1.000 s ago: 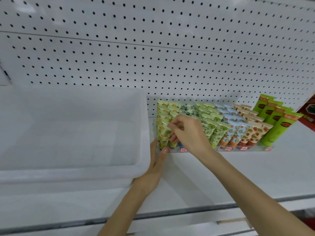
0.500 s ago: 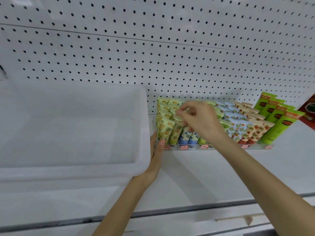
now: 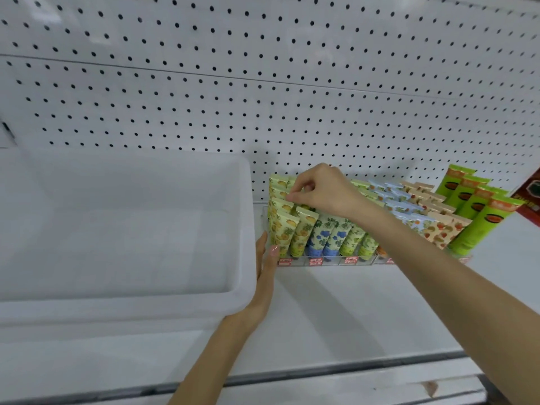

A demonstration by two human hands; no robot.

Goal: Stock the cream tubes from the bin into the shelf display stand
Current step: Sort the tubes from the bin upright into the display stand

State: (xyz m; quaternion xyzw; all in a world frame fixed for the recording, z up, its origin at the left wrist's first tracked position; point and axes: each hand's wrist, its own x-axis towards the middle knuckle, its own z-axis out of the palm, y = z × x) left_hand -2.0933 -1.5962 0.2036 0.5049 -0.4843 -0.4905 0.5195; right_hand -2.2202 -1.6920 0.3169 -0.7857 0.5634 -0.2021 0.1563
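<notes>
The white bin [image 3: 125, 229] fills the shelf [image 3: 336, 311] from nine o'clock to the centre, and its inside looks bare (no tube visible in it), so by my judgement the stocking is nearly done and this is tidying. One bin, one clear display stand [image 3: 324, 262], two hands.

The change: a second ago the right hand [image 3: 324, 192] was low on the front tubes of the stand's left end; half a second ago it was lifted over the middle columns; now it is back at the left, over the rear rows at about twelve o'clock of the frame's centre. Its grip is drawn together, thumb and forefinger pinching the top edge of a yellow fruit-print tube [image 3: 282, 197] in the back, which stands inside the stand. That reads as straightening or seating one of the last tubes.

The left hand [image 3: 264, 276] has not moved: flat, fingers spread straight, wedged between bin wall and the stand's left end, holding nothing.

The cream tubes [image 3: 327, 235] stand in roughly eight or nine columns, several deep; the arm hides some. Four taller green tubes [image 3: 479, 226] run at two o'clock, beside one red box [image 3: 530, 197].
</notes>
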